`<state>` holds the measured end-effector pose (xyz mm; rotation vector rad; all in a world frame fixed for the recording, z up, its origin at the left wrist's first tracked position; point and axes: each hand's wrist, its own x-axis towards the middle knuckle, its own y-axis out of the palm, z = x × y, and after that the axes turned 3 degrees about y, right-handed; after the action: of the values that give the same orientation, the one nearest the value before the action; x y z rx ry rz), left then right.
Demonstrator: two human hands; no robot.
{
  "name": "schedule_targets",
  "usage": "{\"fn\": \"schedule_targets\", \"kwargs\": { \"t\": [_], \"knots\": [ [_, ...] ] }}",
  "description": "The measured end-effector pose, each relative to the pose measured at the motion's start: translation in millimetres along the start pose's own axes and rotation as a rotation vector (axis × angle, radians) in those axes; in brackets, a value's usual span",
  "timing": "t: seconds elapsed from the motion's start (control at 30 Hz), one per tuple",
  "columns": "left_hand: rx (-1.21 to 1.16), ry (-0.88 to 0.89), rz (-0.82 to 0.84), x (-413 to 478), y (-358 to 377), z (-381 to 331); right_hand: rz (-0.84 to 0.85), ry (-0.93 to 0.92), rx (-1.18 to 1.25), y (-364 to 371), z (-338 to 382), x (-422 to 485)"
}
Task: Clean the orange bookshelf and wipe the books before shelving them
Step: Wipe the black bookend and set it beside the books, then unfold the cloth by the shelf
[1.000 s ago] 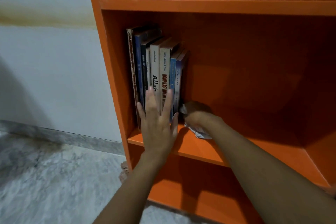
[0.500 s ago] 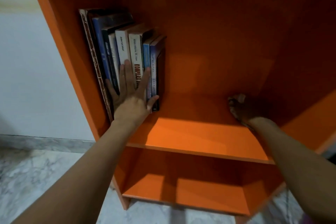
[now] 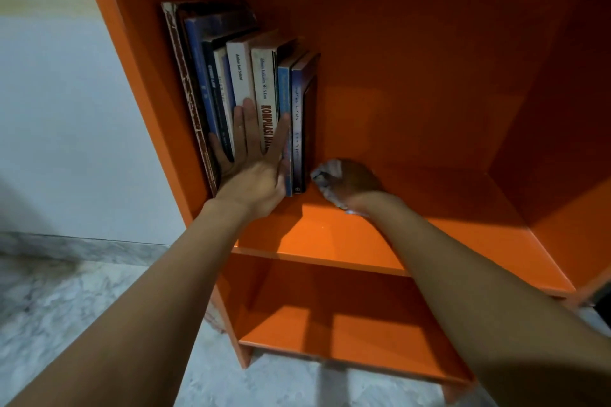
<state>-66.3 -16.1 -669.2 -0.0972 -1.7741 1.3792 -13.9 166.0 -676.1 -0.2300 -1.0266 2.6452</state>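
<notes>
While both forearms reach forward into the orange bookshelf [image 3: 429, 26], the left hand [image 3: 253, 172] lies flat with fingers spread and straight, its palm pressed against the spines of the books [image 3: 244, 82]. These books stand upright in a row on the middle shelf board [image 3: 330, 241], packed against the bookshelf's left wall. Just right of the books, the right hand [image 3: 355, 183] is curled palm-down, fingers closed around a crumpled pale cloth [image 3: 325, 175] that touches the shelf board near the bookshelf's back panel and sits just beside the rightmost book. Below the board lies a lower compartment; left of the bookshelf, a pale wall [image 3: 66, 125] meets a marbled floor [image 3: 59, 307]
</notes>
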Motion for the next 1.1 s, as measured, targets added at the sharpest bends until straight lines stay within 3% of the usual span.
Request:
{"fn": "schedule_targets", "kwargs": {
  "t": [0.13,0.23,0.37,0.57,0.63,0.73,0.87,0.97,1.1],
  "knots": [
    [-0.050,0.046,0.045,-2.9,-5.5,5.5,-0.077,-0.063,-0.332,33.0,7.8,-20.6],
    [-0.038,0.047,0.060,-7.3,-12.0,6.8,-0.107,-0.146,-0.340,46.4,8.8,-40.7],
    [-0.221,0.056,0.255,-8.7,-36.2,5.5,-0.023,-0.271,-0.341,56.3,17.8,-68.6],
    [-0.465,0.027,0.358,-18.7,-70.0,13.0,0.208,-0.573,-0.343,77.4,48.4,-112.0],
    [-0.655,-0.034,0.215,-26.5,-83.1,17.9,0.155,-0.572,-0.192,67.3,50.7,-116.1],
    [-0.740,-0.113,-0.177,-43.6,-98.7,19.9,-0.035,-0.402,0.050,51.5,46.0,-97.4],
    [-0.542,-0.220,-0.513,-69.3,-98.0,19.3,-0.159,-0.174,-0.203,72.9,43.7,-63.4],
    [-0.569,-0.454,-0.592,-83.3,-86.3,19.2,-0.138,-0.249,-0.140,92.4,55.2,-72.9],
    [-0.633,-0.725,-0.501,-96.3,-63.8,16.1,0.235,-0.481,-0.186,100.6,69.3,-109.5]
  ]
}}
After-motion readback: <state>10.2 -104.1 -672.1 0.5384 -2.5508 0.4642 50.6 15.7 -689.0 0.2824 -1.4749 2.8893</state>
